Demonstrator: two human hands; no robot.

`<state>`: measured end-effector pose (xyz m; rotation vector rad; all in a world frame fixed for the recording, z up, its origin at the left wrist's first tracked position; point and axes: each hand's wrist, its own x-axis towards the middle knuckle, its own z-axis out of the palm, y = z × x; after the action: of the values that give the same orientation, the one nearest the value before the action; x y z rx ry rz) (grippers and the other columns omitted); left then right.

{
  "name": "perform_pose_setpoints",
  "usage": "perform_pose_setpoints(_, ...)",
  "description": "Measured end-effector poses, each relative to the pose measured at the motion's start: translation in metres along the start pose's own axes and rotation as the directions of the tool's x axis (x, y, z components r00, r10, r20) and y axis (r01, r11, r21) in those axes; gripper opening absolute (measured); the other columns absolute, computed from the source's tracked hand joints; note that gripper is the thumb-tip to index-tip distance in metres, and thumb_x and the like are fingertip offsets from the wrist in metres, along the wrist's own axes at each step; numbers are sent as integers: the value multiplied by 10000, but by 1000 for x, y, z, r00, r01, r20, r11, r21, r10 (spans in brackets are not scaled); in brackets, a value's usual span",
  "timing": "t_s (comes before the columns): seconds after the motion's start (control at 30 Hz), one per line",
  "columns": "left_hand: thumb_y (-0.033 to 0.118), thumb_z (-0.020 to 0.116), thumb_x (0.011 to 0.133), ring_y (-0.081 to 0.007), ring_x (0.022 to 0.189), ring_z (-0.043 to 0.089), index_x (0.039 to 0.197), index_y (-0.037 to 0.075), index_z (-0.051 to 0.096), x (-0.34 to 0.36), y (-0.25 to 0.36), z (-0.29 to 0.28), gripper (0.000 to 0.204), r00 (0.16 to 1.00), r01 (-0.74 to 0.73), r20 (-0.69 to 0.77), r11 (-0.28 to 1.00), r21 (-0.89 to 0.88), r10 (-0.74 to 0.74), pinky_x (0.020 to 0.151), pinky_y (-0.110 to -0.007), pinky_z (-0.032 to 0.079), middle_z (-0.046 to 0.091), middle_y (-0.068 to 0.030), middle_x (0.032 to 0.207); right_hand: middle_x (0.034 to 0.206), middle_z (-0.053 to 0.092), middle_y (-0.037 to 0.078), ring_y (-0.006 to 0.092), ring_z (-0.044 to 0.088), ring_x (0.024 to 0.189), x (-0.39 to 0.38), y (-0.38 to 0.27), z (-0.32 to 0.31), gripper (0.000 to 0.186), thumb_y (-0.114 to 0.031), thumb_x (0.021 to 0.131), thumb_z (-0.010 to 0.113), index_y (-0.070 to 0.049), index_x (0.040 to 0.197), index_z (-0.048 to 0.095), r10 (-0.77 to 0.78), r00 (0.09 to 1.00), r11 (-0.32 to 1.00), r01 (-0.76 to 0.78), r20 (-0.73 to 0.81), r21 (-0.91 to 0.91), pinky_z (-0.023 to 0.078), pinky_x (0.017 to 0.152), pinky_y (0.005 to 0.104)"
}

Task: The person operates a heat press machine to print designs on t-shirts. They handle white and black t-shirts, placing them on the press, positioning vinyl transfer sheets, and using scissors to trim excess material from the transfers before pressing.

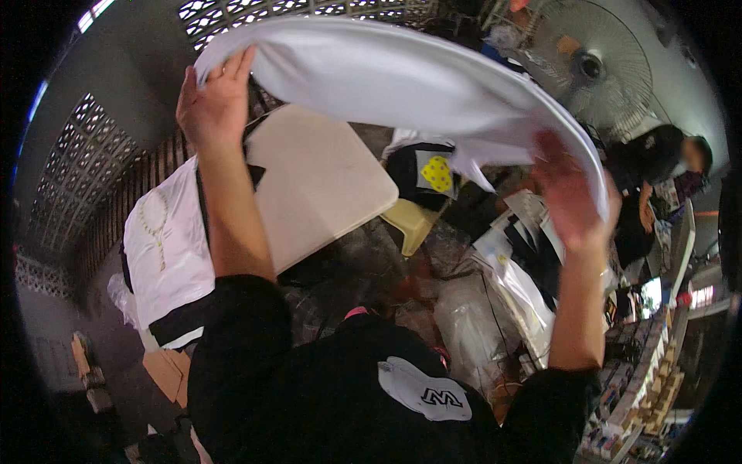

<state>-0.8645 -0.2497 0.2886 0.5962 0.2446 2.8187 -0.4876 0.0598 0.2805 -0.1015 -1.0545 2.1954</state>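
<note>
The left hand (219,107) and blurred right hand (570,197) grasp opposite ends of the smooth, white fabric piece (371,73), where even, level tension should limit sagging.

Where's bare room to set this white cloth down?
The pale tabletop is bare between the left forearm and the yellow stool. Crowded: the white garment pile left of that forearm, and the mixed heap by the right forearm.
</note>
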Motion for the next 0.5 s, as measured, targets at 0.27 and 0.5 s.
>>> perform_pose_setpoints(0.27, 176, 551, 926, -311, 1165, 594, 1114, -7, 598, -82, 178, -234, 267, 894, 199, -445, 848, 491, 48, 1042, -453, 462, 642, -159, 1191, 842, 652, 63, 195, 626, 766, 93, 318, -55, 155, -219, 956, 636, -70, 916, 620, 464, 798, 825, -547, -385, -141, 548, 622, 367)
perform_pose_setpoints(0.5, 247, 746, 834, -359, 1155, 587, 1182, 26, 604, -176, 97, -292, 436, 987, 162, -72, -857, 490, 145, 1008, -517, 433, 639, -200, 1183, 911, 668, 23, 148, 620, 827, 19, 379, -132, 304, -293, 911, 725, -26, 1047, 676, 309, 853, 286, -505, -421, -814, 506, 752, 324)
